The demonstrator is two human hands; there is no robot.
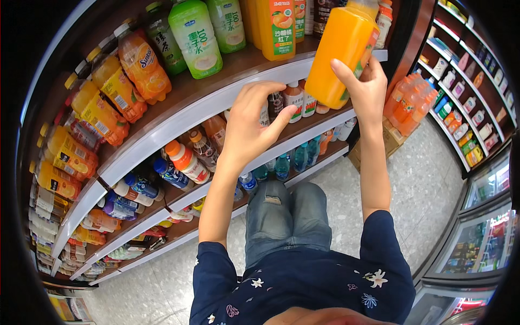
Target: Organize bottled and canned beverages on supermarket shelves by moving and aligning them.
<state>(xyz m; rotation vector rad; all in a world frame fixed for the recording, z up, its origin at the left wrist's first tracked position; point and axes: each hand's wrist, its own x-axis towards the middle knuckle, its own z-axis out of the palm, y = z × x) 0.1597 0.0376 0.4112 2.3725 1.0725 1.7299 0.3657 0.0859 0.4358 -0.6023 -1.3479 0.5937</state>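
Observation:
My right hand [365, 85] grips a large bottle of orange juice [341, 48], thumb on its near face and fingers around the labelled side. The bottle tilts in front of the upper shelf [252, 69], its base towards me. My left hand [260, 118] is empty, thumb and fingers spread in a C shape to the left of the bottle and apart from it. Behind, a similar orange juice bottle [278, 30] stands on the upper shelf beside green-labelled coconut water bottles [196, 40]. Below the left hand's level, small white-labelled bottles [293, 101] stand on the middle shelf.
Orange soda bottles [144, 65] line the upper shelf at left. A white shelf edge [146, 146] curves across. At right, a shrink-wrapped pack of orange drinks [410, 103] rests on a cardboard box [380, 142]. Glass-door coolers [475, 243] stand along the right side of the tiled floor [422, 178].

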